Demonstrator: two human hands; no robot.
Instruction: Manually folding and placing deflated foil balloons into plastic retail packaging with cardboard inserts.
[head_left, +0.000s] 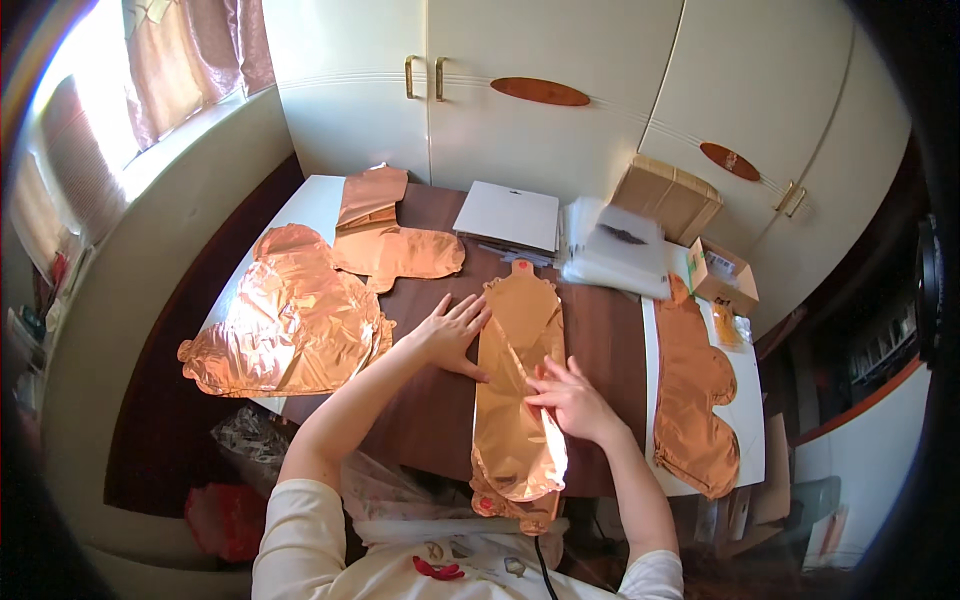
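A long, folded copper-coloured foil balloon (517, 390) lies lengthwise in front of me, its near end reaching the table's front edge. My left hand (452, 336) rests beside its upper left edge, fingers spread and fingertips at the foil. On the balloon's right side lies my right hand (572, 398), fingers apart and touching the creased surface. Neither hand grips anything that I can see. To the left is a pile of flat, shiny foil balloons (290, 315). Behind that pile sits another folded foil balloon (415, 253). A wavy-edged foil balloon (692, 395) lies at the right.
At the back of the brown-and-white table (605, 340) are a white flat box (508, 213), a stack of clear plastic bags (610, 255) and a cardboard box (665, 195). A small open carton (722, 275) stands at the right. White cabinets (560, 45) rise behind.
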